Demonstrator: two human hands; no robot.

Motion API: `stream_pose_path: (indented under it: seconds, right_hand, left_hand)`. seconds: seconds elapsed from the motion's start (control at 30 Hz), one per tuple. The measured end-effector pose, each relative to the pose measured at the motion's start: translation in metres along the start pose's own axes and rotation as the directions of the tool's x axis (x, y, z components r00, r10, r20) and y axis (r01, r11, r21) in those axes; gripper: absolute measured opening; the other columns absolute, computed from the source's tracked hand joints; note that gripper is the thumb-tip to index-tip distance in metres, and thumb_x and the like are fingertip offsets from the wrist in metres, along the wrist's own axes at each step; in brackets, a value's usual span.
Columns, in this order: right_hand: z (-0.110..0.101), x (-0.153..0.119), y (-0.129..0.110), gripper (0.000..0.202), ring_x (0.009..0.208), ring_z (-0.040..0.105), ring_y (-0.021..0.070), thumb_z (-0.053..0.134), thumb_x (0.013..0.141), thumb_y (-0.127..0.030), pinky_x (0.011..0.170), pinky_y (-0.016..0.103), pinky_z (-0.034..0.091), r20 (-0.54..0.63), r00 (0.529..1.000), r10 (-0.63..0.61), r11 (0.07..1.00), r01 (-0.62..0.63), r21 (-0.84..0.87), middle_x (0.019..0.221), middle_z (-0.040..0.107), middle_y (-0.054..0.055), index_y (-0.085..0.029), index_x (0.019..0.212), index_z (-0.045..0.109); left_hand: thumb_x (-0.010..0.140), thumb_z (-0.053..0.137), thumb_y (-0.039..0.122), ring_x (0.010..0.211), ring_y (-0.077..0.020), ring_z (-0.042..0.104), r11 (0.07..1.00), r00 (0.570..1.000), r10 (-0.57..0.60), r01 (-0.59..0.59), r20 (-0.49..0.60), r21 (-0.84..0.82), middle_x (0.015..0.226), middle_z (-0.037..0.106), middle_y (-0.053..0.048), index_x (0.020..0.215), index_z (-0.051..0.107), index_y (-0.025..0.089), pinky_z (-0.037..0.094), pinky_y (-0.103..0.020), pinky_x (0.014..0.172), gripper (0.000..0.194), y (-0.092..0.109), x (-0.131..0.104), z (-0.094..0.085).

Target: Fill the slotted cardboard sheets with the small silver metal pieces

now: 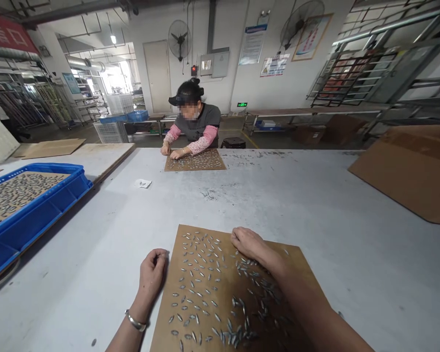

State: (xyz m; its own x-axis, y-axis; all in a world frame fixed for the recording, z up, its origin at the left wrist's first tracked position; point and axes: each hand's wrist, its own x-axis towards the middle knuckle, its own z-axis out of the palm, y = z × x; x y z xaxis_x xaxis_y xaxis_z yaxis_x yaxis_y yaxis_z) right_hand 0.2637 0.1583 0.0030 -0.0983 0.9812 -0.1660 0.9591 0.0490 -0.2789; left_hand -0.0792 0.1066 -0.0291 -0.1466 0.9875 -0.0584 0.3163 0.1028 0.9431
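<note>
A brown cardboard sheet (225, 287) lies on the table in front of me. Many small, spindle-shaped silvery metal pieces (214, 303) cover it, spread apart on the left half and heaped more thickly at the right and near edge. Over the sheet's far part, my right hand (249, 243) has its fingers closed and pointing down; whatever they pinch is hidden. Beside the sheet's left edge, my left hand (153, 271) rests on the table, loosely curled, with no piece showing in it. My right forearm covers part of the pieces.
Across the white table (278, 195), another person (196, 117) handles similar pieces on a cardboard sheet (196, 161). A blue tray (47, 215) of such pieces stands at left. A large cardboard box (407, 171) is at right. A small white paper (143, 183) lies on the table.
</note>
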Motion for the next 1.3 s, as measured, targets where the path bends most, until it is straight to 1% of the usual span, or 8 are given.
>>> stream_pose_path:
  seconds: [0.1,0.2,0.43,0.6,0.83,0.97,1.13,1.3]
  right_hand:
    - [0.009,-0.003,-0.014,0.018,0.088,0.063,0.0177,0.051,0.095,-0.021,0.071,0.025,0.036,-0.021,0.999,-0.044,0.994,0.046,0.094,0.098,0.073,0.008,-0.019,0.09,0.068]
    - [0.016,-0.005,-0.022,0.019,0.082,0.062,0.0179,0.053,0.094,-0.02,0.069,0.026,0.035,-0.03,0.999,-0.038,0.988,0.042,0.15,0.088,0.073,0.006,-0.019,0.082,0.068]
    - [0.002,-0.015,0.011,0.019,0.091,0.063,0.0193,0.051,0.094,-0.018,0.077,0.027,0.037,-0.11,0.994,0.026,0.993,-0.012,0.12,0.096,0.073,0.007,-0.019,0.088,0.069]
    - [0.002,-0.022,0.016,0.02,0.083,0.062,0.0187,0.051,0.095,-0.018,0.068,0.027,0.032,0.016,1.0,0.014,1.0,-0.014,-0.015,0.09,0.072,0.008,-0.017,0.083,0.068]
    - [0.004,-0.002,0.002,0.022,0.089,0.064,0.0205,0.046,0.098,-0.018,0.071,0.028,0.032,0.002,1.0,-0.011,0.999,0.011,-0.035,0.101,0.072,0.012,-0.015,0.092,0.067]
    - [0.009,0.017,-0.012,0.02,0.096,0.065,0.0202,0.049,0.099,-0.023,0.074,0.027,0.034,-0.022,0.999,-0.036,0.999,0.036,0.004,0.107,0.073,0.01,-0.018,0.099,0.068]
    - [0.017,0.029,-0.031,0.021,0.096,0.066,0.0197,0.05,0.097,-0.02,0.074,0.026,0.036,-0.036,0.999,-0.029,0.998,0.031,0.057,0.106,0.075,0.01,-0.017,0.097,0.071]
    - [0.009,0.026,-0.02,0.022,0.097,0.066,0.0172,0.05,0.097,-0.021,0.077,0.024,0.038,-0.091,0.996,0.005,0.996,0.003,0.09,0.104,0.077,0.006,-0.02,0.096,0.072]
  left_hand:
    - [0.083,0.06,0.05,0.07,-0.0199,0.058,1.0,1.0,-0.004,0.004,-0.001,-0.008,0.078,0.07,-0.004,0.094,0.071,0.018,0.045,-0.032,0.069,0.036,0.0,-0.001,0.0]
    - [0.083,0.06,0.05,0.072,-0.0206,0.058,1.0,1.0,-0.007,0.007,0.001,-0.011,0.079,0.07,-0.004,0.095,0.072,0.018,0.046,-0.032,0.07,0.036,0.002,-0.001,0.0]
    - [0.084,0.059,0.05,0.076,-0.0221,0.061,1.0,1.0,0.001,-0.001,0.009,0.003,0.084,0.072,-0.006,0.096,0.071,0.018,0.047,-0.033,0.072,0.036,0.001,0.001,0.0]
    - [0.084,0.059,0.051,0.077,-0.0229,0.062,1.0,1.0,-0.005,0.005,0.014,0.024,0.083,0.072,-0.006,0.096,0.071,0.018,0.047,-0.033,0.072,0.037,-0.002,0.001,0.0]
    - [0.084,0.059,0.05,0.077,-0.0237,0.062,1.0,1.0,-0.009,0.009,-0.003,0.027,0.083,0.073,-0.006,0.096,0.071,0.018,0.047,-0.034,0.072,0.036,0.001,-0.001,0.0]
    - [0.083,0.06,0.051,0.073,-0.0223,0.061,1.0,1.0,-0.005,0.005,-0.009,0.014,0.08,0.071,-0.005,0.094,0.071,0.018,0.047,-0.033,0.07,0.037,0.002,-0.001,0.0]
    - [0.082,0.061,0.052,0.071,-0.0209,0.06,1.0,1.0,0.0,0.0,-0.014,-0.005,0.076,0.069,-0.003,0.091,0.072,0.019,0.047,-0.031,0.068,0.036,0.0,0.0,0.0]
    - [0.078,0.066,0.057,0.067,-0.0207,0.061,1.0,1.0,-0.006,0.005,-0.022,-0.025,0.073,0.07,-0.003,0.093,0.073,0.019,0.047,-0.031,0.065,0.042,-0.007,0.004,0.0]
